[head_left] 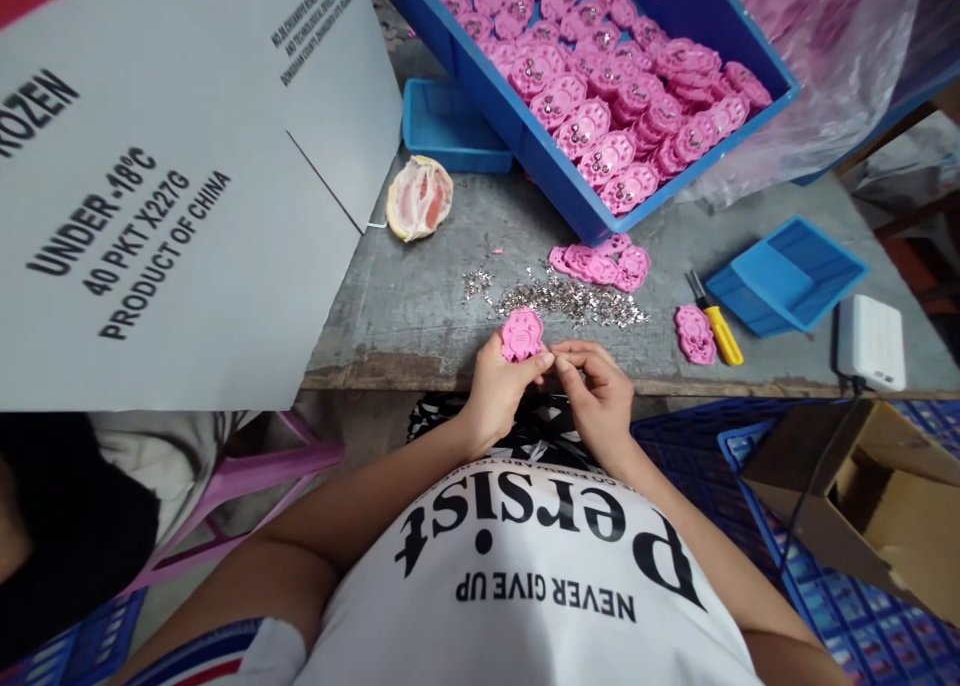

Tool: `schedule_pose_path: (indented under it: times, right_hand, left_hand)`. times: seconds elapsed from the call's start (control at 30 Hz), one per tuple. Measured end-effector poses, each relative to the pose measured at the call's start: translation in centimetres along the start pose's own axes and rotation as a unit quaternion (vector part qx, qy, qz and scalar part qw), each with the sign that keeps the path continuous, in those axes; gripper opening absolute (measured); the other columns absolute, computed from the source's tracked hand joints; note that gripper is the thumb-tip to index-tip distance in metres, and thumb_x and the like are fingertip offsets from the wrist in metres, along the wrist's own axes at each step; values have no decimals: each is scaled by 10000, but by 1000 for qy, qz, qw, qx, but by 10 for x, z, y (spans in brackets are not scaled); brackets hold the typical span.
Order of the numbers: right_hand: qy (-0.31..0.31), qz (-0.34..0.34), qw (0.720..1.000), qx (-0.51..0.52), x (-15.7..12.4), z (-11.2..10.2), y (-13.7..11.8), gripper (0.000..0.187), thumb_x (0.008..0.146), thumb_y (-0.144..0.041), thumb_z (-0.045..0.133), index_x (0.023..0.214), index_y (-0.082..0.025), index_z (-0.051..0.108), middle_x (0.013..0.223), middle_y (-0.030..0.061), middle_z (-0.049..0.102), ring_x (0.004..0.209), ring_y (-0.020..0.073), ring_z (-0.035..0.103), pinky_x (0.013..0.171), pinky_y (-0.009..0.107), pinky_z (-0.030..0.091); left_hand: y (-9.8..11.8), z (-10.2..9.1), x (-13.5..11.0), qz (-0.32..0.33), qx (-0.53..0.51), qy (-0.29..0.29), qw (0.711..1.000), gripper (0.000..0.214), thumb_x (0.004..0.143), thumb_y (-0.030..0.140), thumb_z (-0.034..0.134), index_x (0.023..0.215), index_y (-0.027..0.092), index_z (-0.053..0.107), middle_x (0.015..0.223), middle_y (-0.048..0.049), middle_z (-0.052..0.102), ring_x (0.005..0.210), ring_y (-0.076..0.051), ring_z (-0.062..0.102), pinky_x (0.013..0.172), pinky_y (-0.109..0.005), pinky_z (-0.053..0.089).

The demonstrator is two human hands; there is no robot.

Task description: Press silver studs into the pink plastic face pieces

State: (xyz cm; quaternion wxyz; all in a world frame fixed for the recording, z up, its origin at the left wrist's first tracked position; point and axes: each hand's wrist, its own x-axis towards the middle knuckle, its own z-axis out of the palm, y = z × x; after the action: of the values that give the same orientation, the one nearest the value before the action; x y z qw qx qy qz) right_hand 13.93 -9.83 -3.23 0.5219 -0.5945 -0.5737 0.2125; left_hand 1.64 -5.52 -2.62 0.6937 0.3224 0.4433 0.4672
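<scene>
- Our left hand [495, 391] holds a flat pink piece, seemingly moulded plastic with a scalloped outline [521, 334], thumb low on its right edge.
- Our right hand [602, 396] is narrow, fingertips drawn together just beside the left thumb; we cannot tell whether anything small sits between them.
- The piece is above the near edge of the grey worktop surface [435, 306]. We judge it light and fairly stiff, its thin relief perhaps fragile if bent; its rim offers the best hold, leaving the face free.
- Just beyond lie loose, shiny, silvery metal bits [574, 299], probably slippery and too small for anything but fingertips.
- Farther, a small heap of similar pink pieces [604, 263] lies near the deep blue plastic tray [540, 161], full of more.
- To the right, a yellow-handled screwdriver [724, 336] lies beside another pink piece [695, 334].
</scene>
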Motion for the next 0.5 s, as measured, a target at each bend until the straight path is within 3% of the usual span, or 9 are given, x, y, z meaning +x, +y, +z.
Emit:
schedule_pose_path:
  times: [0.3, 0.5]
  right_hand:
    - [31, 22, 997, 66, -2, 5, 0, 190, 925, -320, 647, 773, -228, 713, 920, 54, 739, 903, 204, 679, 848, 385, 553]
    - [32, 156, 968, 194, 5, 4, 9, 137, 846, -364, 741, 871, -231, 723, 830, 3, 691, 697, 145, 598, 667, 294, 499]
  left_hand:
    - [11, 2, -2, -30, -26, -11, 999, 291, 613, 163, 778, 833, 161, 588, 715, 23, 619, 594, -89, 558, 539, -216, 444]
    - [7, -1, 0, 31, 60, -17, 998, 229, 679, 196, 742, 854, 154, 600, 741, 15, 633, 617, -95, 571, 576, -225, 473]
